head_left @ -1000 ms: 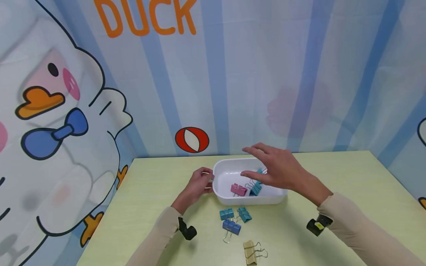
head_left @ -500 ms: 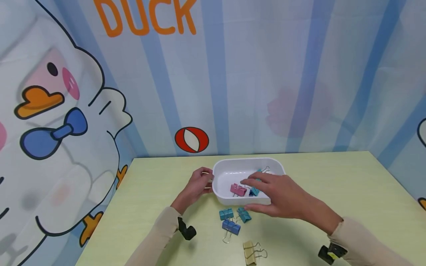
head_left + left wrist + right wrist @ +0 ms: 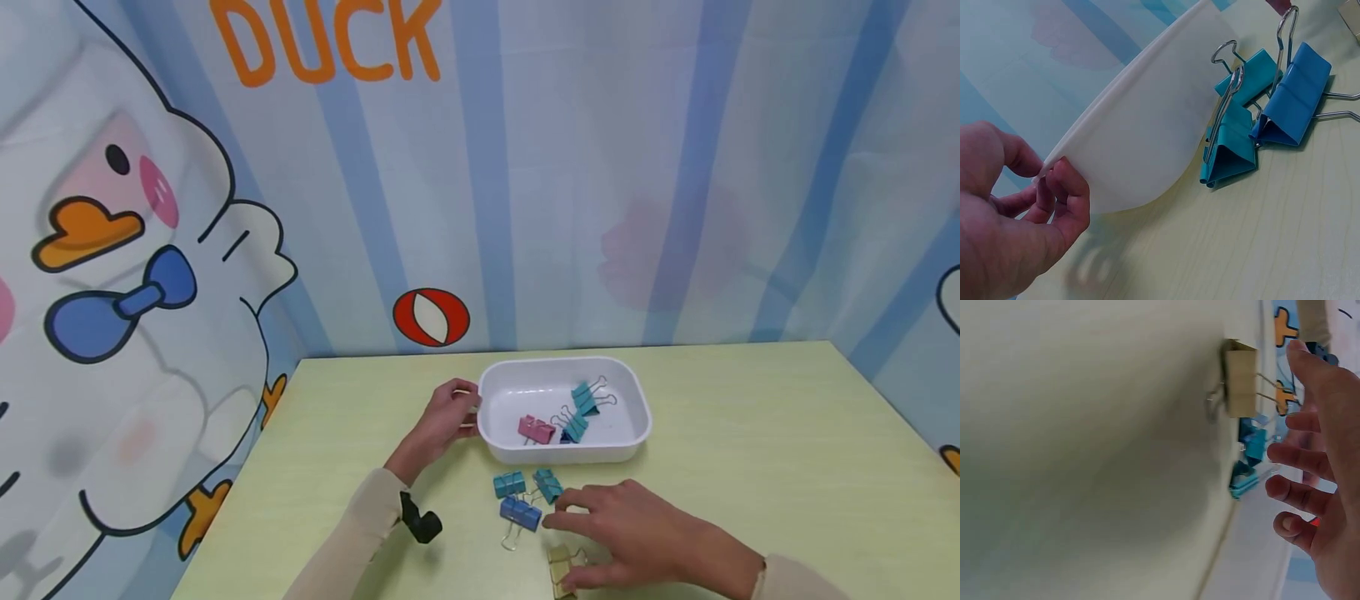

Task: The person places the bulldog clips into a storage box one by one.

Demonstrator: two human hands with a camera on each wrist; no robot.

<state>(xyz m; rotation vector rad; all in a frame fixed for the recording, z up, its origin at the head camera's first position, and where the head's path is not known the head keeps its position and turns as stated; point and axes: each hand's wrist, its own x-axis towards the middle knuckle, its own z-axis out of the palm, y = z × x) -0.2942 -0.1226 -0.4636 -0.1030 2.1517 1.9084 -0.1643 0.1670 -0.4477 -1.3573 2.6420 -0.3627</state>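
Observation:
My left hand (image 3: 442, 421) pinches the left rim of a white plastic tray (image 3: 562, 455); thumb and fingertips meet on that rim in the left wrist view. Over a gold binder clip (image 3: 558, 558) near the table front hovers my right hand (image 3: 637, 533), fingers spread and holding nothing. It partly covers that clip in the head view. Between tray and gold clip lie a blue binder clip (image 3: 520, 512) and two teal binder clips (image 3: 509, 484). Inside the tray rest a pink binder clip (image 3: 536, 430), two more teal ones (image 3: 586, 398) and a partly hidden dark blue piece.
The pale yellow tabletop (image 3: 750, 433) runs back to a blue-striped curtain (image 3: 570, 167) right behind the tray. A large cartoon duck print (image 3: 135, 333) covers the cloth on the left. A black wrist camera (image 3: 422, 521) sits on the left sleeve.
My right hand has moved from above the tray toward the table front, down to the gold binder clip. The left hand has stayed on the tray's rim, and the clips have not moved.

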